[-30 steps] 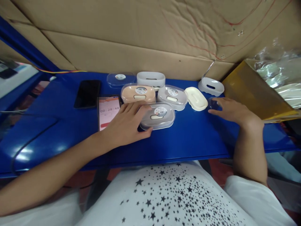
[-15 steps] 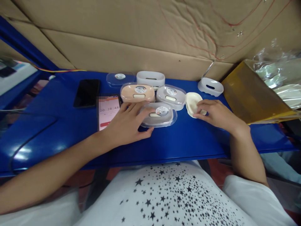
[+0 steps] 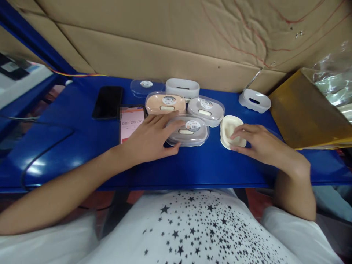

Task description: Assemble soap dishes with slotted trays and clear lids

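My left hand (image 3: 154,137) lies with its fingers spread over the left end of a grey soap box (image 3: 189,136) that has a clear lid and a round label. The thumb stays apart from the index finger. On the right, my right hand (image 3: 255,141) has its thumb and fingers at the right rim of a cream soap dish (image 3: 224,137), partly covering it. Behind the grey box sit a peach soap box (image 3: 155,104) and a pale lilac-grey soap box (image 3: 216,114), both with clear labelled lids.
At the back are a loose clear lid (image 3: 136,86) and a white slotted base (image 3: 178,85). Another slotted base (image 3: 257,104) stands near a cardboard box (image 3: 305,117) of plastic-wrapped parts. Left lie a black phone (image 3: 107,102) and a phone showing a timer (image 3: 132,126).
The cream dish has moved slightly nearer the front edge and looks flatter, with my right hand at its rim. My left hand stays on the grey soap box. The view has shifted a little.
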A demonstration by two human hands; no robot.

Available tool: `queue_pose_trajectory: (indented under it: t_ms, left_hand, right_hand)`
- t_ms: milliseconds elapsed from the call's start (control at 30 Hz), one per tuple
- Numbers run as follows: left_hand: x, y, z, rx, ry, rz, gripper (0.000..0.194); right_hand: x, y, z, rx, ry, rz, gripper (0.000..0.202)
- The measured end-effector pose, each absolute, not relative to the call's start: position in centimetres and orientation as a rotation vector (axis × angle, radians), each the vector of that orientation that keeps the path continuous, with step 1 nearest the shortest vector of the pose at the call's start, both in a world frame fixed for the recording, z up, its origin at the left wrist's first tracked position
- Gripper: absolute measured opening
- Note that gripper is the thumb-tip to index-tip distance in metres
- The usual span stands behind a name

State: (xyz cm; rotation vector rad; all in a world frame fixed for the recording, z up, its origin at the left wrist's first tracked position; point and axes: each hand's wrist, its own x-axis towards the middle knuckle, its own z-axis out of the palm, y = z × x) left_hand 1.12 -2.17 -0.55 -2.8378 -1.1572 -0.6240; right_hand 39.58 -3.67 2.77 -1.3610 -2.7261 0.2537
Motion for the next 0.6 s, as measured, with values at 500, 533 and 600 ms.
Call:
queue_pose_trajectory:
  t_ms: [500, 533, 600]
  left_hand:
    - [0.5, -1.3, -1.6, -3.127, -1.155, -0.737, 0.059]
    - [0.5, -1.3, -1.6, -3.156, -1.179, -0.726, 0.062]
    - [0.5, -1.3, -1.6, -3.175, -1.181, -0.716, 0.063]
  right_hand:
    - [33.2, -3.4, -0.7, -0.928, -2.583, 0.085, 0.045]
    - [33.2, -3.3, -0.7, -0.924, -2.573, 0.074, 0.043]
    - [33.4, -3.2, -0.4, -0.88, -2.578, 0.049, 0.042]
